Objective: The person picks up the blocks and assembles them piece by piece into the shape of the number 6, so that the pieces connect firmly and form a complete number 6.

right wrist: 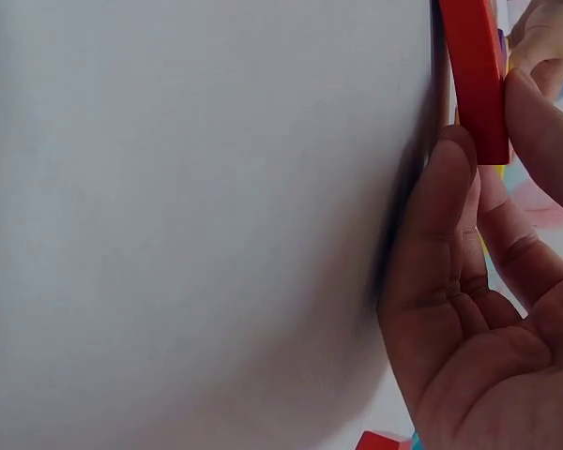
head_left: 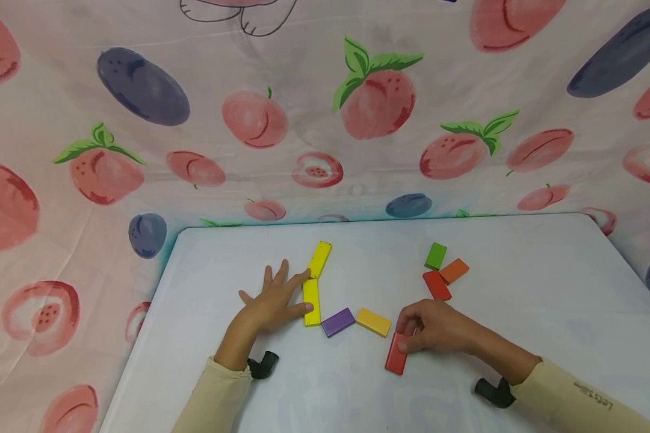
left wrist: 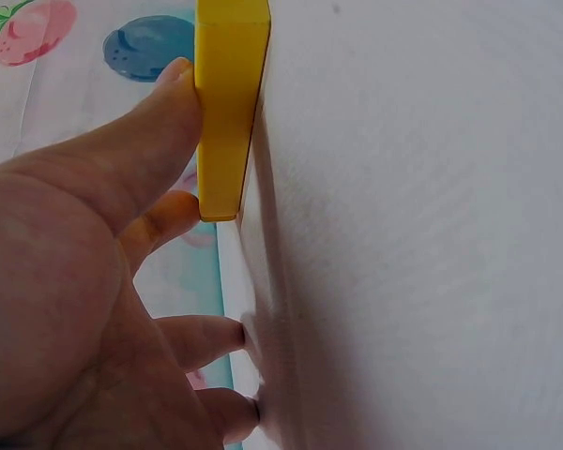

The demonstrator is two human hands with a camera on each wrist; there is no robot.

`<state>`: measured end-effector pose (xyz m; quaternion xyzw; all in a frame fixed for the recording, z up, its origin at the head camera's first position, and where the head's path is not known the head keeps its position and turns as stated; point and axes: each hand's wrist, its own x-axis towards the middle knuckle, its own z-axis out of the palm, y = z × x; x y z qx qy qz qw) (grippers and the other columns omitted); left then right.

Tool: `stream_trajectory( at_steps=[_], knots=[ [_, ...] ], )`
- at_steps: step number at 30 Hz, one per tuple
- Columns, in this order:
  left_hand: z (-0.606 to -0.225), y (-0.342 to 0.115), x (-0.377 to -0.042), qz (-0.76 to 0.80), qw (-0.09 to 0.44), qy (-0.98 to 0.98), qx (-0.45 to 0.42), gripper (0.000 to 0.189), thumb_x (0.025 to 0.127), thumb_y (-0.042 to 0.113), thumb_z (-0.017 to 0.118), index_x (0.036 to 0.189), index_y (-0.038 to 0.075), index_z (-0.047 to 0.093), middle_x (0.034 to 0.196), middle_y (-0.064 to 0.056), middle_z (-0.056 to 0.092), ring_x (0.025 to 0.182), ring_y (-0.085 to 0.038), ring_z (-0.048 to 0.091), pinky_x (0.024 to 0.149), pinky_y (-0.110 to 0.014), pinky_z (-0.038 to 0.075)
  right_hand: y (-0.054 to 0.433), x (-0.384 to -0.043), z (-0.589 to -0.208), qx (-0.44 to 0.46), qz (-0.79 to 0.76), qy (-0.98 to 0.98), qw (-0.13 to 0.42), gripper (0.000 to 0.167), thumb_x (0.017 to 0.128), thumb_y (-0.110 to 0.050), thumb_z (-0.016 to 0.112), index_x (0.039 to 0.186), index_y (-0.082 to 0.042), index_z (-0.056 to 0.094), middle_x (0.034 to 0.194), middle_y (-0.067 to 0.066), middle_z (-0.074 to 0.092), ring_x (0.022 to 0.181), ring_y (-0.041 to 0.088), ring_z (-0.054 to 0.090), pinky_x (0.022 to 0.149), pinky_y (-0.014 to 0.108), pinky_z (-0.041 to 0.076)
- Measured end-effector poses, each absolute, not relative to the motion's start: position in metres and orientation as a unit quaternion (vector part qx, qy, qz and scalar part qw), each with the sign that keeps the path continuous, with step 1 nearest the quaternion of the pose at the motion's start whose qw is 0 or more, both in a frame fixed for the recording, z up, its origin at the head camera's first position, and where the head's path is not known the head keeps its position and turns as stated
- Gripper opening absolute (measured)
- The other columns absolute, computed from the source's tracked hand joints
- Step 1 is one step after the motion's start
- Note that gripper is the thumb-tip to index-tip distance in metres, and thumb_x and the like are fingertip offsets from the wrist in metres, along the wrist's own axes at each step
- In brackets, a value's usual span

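My left hand (head_left: 271,304) lies with its fingers spread beside two yellow blocks. Its thumb touches the near yellow block (head_left: 311,300), and the index finger reaches the joint with the far yellow block (head_left: 320,259). In the left wrist view, the thumb (left wrist: 155,127) rests against the side of a yellow block (left wrist: 230,117). My right hand (head_left: 436,325) pinches a red block (head_left: 395,356) between thumb and fingers. The right wrist view shows this red block (right wrist: 479,84) between the thumb and a fingertip. Between the hands lie a purple block (head_left: 338,322) and an orange-yellow block (head_left: 373,322).
Beyond the right hand sit another red block (head_left: 437,285), an orange block (head_left: 455,271) and a green block (head_left: 436,256), close together. The white tabletop (head_left: 325,397) meets a fruit-patterned cloth (head_left: 206,132) at its back edge.
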<state>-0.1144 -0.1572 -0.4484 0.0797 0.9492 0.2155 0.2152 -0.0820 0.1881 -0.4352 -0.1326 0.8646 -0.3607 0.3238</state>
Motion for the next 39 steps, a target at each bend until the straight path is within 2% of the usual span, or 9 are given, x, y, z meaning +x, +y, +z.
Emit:
stream_trajectory(
  at_steps=[21,39],
  knots=[
    [-0.4484,-0.1579,-0.1146,0.213,0.217,0.949,0.081,0.074,0.094,0.049,0.068,0.159,0.04,0.033,0.174,-0.011,-0.001,0.157,-0.045,-0.013,0.098,-0.091,-0.011,0.1832,-0.0787,-0.4364,-0.154,-0.343,0.876,0.303,0.018,0.08,-0.028,0.088,0.091,-0.023,0.075,0.078,-0.008,0.069,0.085,0.017,0.059,0.068,0.03,0.05],
    [-0.4482,-0.1581,-0.1145,0.206,0.216,0.951,0.084,0.074,0.095,0.048,0.068,0.16,0.039,0.033,0.174,-0.012,0.0,0.157,-0.046,-0.012,0.097,-0.092,-0.009,0.1878,-0.0826,-0.44,-0.162,-0.35,0.866,0.318,0.023,0.078,-0.025,0.089,0.095,-0.022,0.074,0.073,-0.003,0.063,0.074,0.016,0.058,0.062,0.026,0.046]
  ],
)
